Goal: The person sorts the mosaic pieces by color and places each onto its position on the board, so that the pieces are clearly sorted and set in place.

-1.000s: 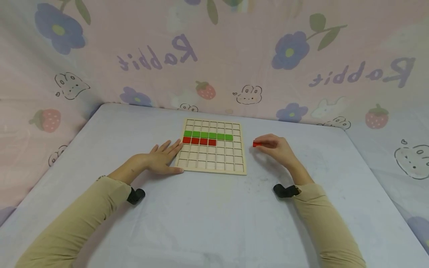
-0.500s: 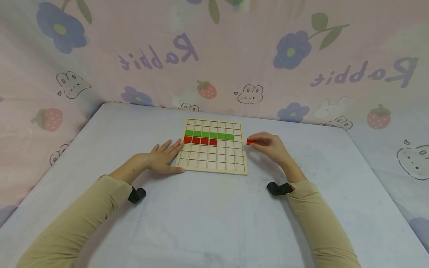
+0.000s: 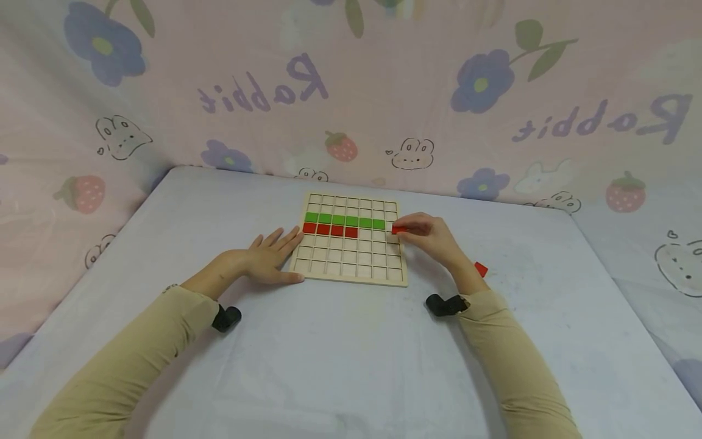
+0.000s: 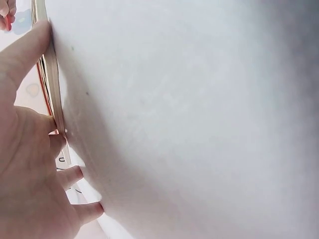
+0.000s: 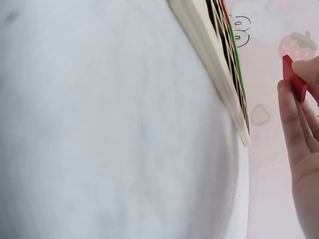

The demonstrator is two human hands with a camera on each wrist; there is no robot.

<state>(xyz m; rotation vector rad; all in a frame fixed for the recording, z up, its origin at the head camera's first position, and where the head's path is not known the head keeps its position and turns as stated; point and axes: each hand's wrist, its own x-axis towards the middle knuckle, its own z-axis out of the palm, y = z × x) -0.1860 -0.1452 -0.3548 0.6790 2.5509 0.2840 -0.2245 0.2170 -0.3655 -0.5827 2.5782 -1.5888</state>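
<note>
A wooden grid board (image 3: pixel 351 281) lies on the white table, with a row of green square tiles (image 3: pixel 339 220) and, just below it, a shorter row of red square tiles (image 3: pixel 331 230) starting at the left edge. My left hand (image 3: pixel 267 259) rests with fingers spread against the board's left side, thumb at its near corner; the left wrist view shows the thumb (image 4: pixel 30 50) on the board's edge. Between thumb and fingertips my right hand (image 3: pixel 430 236) pinches a red square tile (image 5: pixel 294 79), which overlaps the board's right edge in the head view.
Another red tile (image 3: pixel 481 269) lies on the table right beside the right wrist. Each wrist wears a black camera mount (image 3: pixel 445 305). A patterned cloth (image 3: pixel 362 110) hangs behind the table (image 3: pixel 351 366).
My right hand has moved left with its red tile, from beside the board to its right edge. A loose red tile now shows beside the right wrist. My left hand stays put.
</note>
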